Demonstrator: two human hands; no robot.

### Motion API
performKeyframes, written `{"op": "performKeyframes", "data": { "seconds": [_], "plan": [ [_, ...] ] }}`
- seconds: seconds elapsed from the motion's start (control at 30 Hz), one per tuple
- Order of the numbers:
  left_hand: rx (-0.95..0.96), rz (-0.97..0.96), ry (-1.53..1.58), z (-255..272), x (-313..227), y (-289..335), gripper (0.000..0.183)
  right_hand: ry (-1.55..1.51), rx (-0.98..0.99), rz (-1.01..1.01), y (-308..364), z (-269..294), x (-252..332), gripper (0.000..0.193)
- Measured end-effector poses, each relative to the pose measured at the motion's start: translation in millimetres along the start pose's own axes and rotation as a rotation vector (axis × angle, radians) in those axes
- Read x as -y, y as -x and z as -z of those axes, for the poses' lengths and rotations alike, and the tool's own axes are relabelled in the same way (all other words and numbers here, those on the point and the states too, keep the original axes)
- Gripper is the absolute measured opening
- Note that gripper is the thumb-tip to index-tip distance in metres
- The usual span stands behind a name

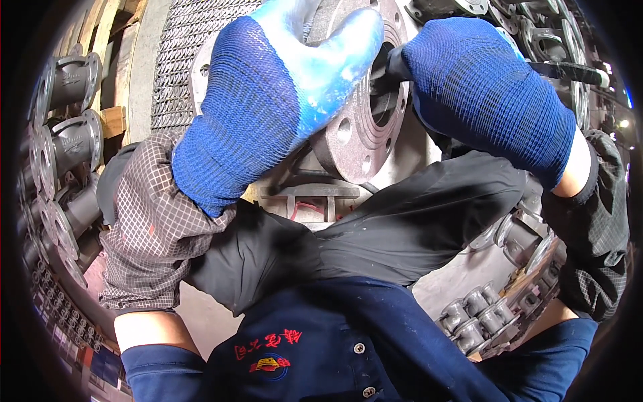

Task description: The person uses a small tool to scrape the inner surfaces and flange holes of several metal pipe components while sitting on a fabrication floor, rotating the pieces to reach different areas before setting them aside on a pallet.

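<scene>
My left hand (288, 74), in a blue knit glove with a pale-blue coated palm, is at a grey metal valve body (345, 147) with a round, bolt-holed flange. Its thumb lies across the flange, and its fingers run out past the top edge of the picture. My right hand (475, 80), gloved alike, is closed round a dark tool (392, 72). One end of the tool reaches into the flange's bore, where its tip is hidden. A black bar with a pale end (576, 74) sticks out to the right of this hand; whether it belongs to the tool I cannot tell.
Beyond my left hand lies a metal mesh panel (184, 63). Flanged castings (70, 144) are stacked at the left beside wooden pallet boards (110, 120). More castings (536, 33) crowd the far right, and several (475, 315) stand at the lower right. My knees flank a low metal support (311, 194).
</scene>
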State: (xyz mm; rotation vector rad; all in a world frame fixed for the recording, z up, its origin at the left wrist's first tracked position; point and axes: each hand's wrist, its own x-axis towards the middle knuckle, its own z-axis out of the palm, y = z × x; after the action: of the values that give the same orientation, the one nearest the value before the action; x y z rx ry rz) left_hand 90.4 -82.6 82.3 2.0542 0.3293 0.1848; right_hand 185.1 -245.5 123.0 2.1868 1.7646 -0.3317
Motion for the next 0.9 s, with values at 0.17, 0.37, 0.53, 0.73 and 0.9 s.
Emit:
{"op": "performKeyframes", "data": {
  "seconds": [0.17,0.37,0.53,0.73,0.9],
  "plan": [
    [0.054,0.004,0.144,-8,-11,-1,0.044,-0.057,0.043,-0.098,11,5,2,0.015],
    [0.018,-0.037,0.056,1,-1,1,0.043,-0.215,-0.057,-0.206,6,-2,1,0.025],
    [-0.013,-0.008,0.187,-3,3,1,0.043,-0.080,-0.266,-0.032,24,-12,-8,0.026],
    [-0.044,-0.009,0.116,5,2,3,0.044,0.047,-0.155,-0.006,20,-3,12,0.010],
    [0.011,0.012,0.117,-6,7,-3,0.045,0.056,-0.145,-0.122,21,-17,9,0.029]
  ]
}}
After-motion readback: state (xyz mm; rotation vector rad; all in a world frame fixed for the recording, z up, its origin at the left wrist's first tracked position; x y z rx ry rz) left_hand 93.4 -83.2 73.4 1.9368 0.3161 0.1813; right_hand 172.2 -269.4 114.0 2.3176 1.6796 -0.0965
